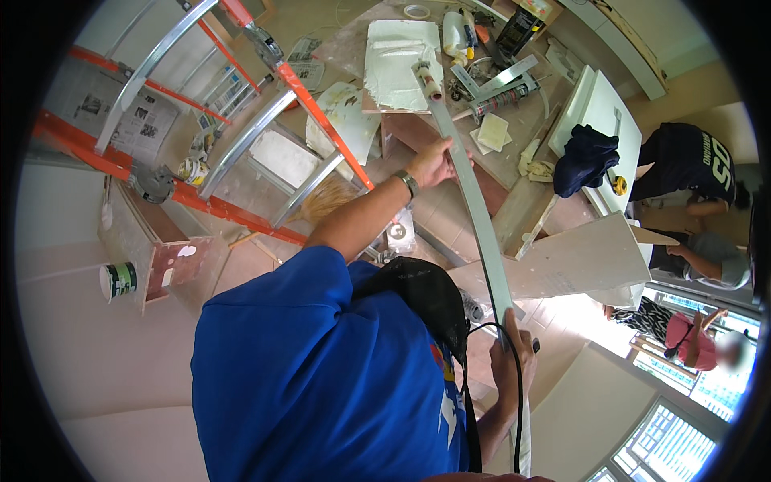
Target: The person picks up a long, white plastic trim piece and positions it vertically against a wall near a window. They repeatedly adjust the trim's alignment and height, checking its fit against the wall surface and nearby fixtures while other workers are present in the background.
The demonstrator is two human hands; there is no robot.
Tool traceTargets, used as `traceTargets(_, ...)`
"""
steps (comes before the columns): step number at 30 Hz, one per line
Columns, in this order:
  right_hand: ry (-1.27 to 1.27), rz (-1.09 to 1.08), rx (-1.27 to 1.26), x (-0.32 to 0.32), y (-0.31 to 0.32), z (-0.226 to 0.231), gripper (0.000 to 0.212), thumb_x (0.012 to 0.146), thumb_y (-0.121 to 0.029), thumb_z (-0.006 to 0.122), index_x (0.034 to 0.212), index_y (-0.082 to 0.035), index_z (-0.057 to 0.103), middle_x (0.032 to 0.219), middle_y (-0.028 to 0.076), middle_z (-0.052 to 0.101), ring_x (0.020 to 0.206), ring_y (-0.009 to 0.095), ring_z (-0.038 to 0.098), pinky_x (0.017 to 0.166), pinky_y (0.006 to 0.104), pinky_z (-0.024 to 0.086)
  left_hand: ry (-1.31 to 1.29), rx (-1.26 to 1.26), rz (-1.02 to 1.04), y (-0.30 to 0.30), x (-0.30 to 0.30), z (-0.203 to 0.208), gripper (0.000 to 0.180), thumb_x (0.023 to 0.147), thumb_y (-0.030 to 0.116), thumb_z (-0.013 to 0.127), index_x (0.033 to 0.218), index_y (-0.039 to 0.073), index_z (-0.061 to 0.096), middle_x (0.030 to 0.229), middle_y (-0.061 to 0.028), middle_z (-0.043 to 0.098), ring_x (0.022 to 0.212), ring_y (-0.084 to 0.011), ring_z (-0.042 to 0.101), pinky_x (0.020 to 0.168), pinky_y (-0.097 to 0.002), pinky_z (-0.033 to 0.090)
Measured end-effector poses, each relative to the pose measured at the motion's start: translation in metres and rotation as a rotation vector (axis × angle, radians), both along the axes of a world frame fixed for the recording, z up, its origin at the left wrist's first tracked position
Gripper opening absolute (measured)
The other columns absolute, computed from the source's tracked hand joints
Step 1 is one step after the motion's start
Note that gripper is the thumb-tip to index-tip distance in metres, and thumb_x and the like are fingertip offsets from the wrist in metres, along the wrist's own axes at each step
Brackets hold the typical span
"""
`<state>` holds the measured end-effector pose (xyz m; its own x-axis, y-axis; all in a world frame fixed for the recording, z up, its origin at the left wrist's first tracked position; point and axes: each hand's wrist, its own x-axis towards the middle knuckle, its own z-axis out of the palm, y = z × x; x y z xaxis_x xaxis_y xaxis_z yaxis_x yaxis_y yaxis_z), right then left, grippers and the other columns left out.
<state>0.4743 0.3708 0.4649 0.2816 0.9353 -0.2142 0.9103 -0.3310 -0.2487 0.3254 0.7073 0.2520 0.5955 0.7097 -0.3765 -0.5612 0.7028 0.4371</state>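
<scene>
A long, flat grey metal bar [475, 205] runs from the work table down toward my body. My left hand [434, 163], with a watch on its wrist, is closed around the bar's upper part. Closer to me, my right hand [514, 353] grips its lower end. At the far end of the bar sits a stained, brownish-white patch [434, 87], too small to name. That end lies over a board smeared with white paste [401, 60]. A black pouch [414, 297] hangs at my chest, and a black cable [520, 402] loops past my right hand.
An orange stepladder [321, 120] stands at left, near a worn cabinet [161, 249] with a paint tin [119, 281]. The table holds a caulking gun [502, 98] and bottles [455, 36]. Dark cloth [586, 161] lies on a white panel [618, 120]. Several people are at right.
</scene>
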Motion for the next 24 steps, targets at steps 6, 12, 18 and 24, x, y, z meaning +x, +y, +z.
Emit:
traceTargets(6, -0.042, -0.013, -0.142, 0.019, -0.068, 0.046, 0.052, 0.074, -0.006, 0.056, 0.125, -0.014, 0.051, 0.078, 0.014, 0.056, 0.069, 0.032, 0.06, 0.058, 0.0422, 0.047, -0.098, -0.053, -0.084, -0.086, 0.014, 0.016, 0.031, 0.097, 0.033, 0.035, 0.112, 0.006, 0.04, 0.11, -0.0181, 0.055, 0.109, -0.0326, 0.053, 0.097, -0.0508, 0.038)
traceTargets(12, -0.019, -0.046, -0.089, 0.01, -0.019, 0.038, 0.057, 0.069, -0.004, 0.058, 0.125, -0.012, 0.051, 0.081, 0.016, 0.056, 0.072, 0.032, 0.059, 0.063, 0.0412, 0.047, -0.122, 0.007, -0.037, -0.036, 0.014, 0.009, 0.029, 0.096, 0.032, 0.037, 0.11, 0.007, 0.041, 0.112, -0.0179, 0.054, 0.108, -0.0326, 0.053, 0.095, -0.0507, 0.04)
traceTargets(18, 0.009, -0.026, -0.103, 0.016, -0.04, 0.035, 0.057, 0.07, -0.001, 0.058, 0.125, -0.013, 0.051, 0.08, 0.016, 0.056, 0.072, 0.032, 0.06, 0.062, 0.0406, 0.048, -0.047, -0.044, -0.039, -0.06, 0.01, 0.014, 0.027, 0.095, 0.031, 0.039, 0.11, 0.008, 0.042, 0.111, -0.0182, 0.055, 0.108, -0.0326, 0.053, 0.095, -0.0506, 0.04)
traceTargets(24, -0.007, -0.043, -0.095, 0.021, -0.061, 0.049, 0.056, 0.072, 0.0, 0.056, 0.126, -0.015, 0.051, 0.08, 0.015, 0.056, 0.071, 0.032, 0.059, 0.061, 0.0408, 0.048, -0.134, -0.016, -0.055, -0.083, 0.016, 0.021, 0.029, 0.097, 0.031, 0.036, 0.113, 0.007, 0.041, 0.111, -0.0191, 0.055, 0.108, -0.033, 0.053, 0.095, -0.0498, 0.04)
